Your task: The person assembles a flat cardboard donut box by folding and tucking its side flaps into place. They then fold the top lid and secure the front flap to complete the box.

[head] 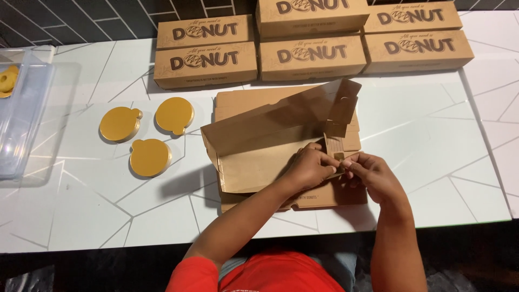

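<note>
**Cardboard flap pinched at the table's near edge**

A red shirt point(270, 276) is seen lowest. The left hand point(309, 167) and right hand point(373, 177) are closed together on a small flap point(339, 157) of the half-folded cardboard box point(270, 146), laid on flat cardboard on the white table point(432, 140). Three gold discs point(148, 135) lie left; closed boxes point(313, 54) are stacked behind.

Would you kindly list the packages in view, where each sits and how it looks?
Closed brown cardboard boxes: long, dark printed lettering, stacked in a row along the table's far edge.
Half-folded brown cardboard box: table centre, lid raised, left hand and right hand pinching its right end flap.
Flat brown cardboard blanks: piled beneath it.
Clear plastic tub: far left.
</note>
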